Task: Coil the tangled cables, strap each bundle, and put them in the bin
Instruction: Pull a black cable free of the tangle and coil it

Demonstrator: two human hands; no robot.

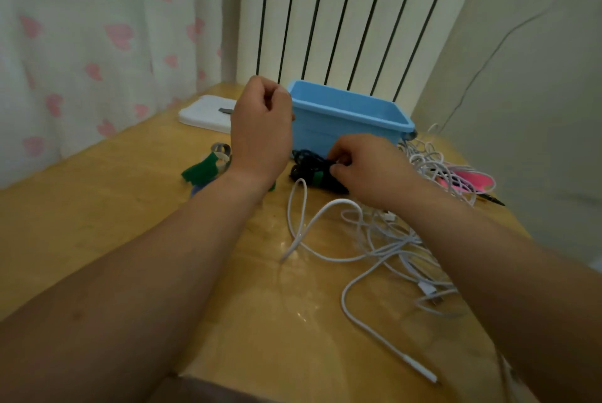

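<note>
In the head view, the black cable bundle [309, 168] lay on the worktop [130, 207] just in front of the blue bin [312, 133], its long axis running left to right, with a green strap [317, 178] across it. The right hand [365, 168] was the nearer one: its fingers [340, 158] pinched the bundle's right end. The left hand [262, 122] was raised beside the bin's left corner, above the bundle, fingers curled with nothing visible in them. The bin's opening lay directly behind the bundle, so a short lift forward seemed all that was needed. The tangled white cables [358, 239] sprawled nearer the person.
</note>
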